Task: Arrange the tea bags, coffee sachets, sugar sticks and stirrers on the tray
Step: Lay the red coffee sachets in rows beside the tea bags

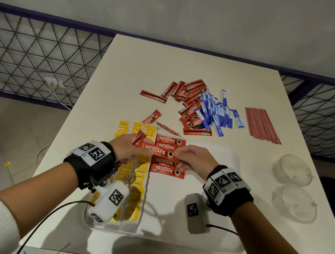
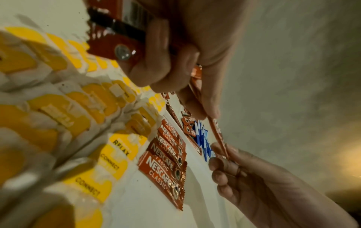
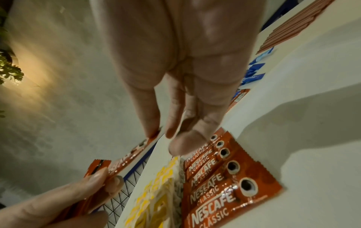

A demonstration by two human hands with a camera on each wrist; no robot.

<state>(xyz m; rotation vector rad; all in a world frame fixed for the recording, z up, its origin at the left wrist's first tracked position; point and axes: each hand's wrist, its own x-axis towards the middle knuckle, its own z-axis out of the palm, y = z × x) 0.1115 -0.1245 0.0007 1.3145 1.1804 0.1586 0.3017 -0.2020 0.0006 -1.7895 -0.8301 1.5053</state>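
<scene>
Above a white rectangular tray [image 1: 233,158] at the frame's lower centre, both hands pinch one red Nescafé coffee sachet [image 1: 156,150]: left hand [image 1: 125,150] at its left end, also clutching spare red sachets [image 1: 138,138], right hand [image 1: 194,160] at its right end. Below them, a column of red sachets [image 1: 165,170] lies beside rows of yellow tea bags [image 1: 139,179] on the tray.

Indoor café-type or office setting: white rectangular table [image 1: 126,73], plain grey wall [image 1: 180,4], dark wire-mesh railing [image 1: 31,56], white wall socket [image 1: 54,83], tiled floor [image 1: 10,125].
</scene>
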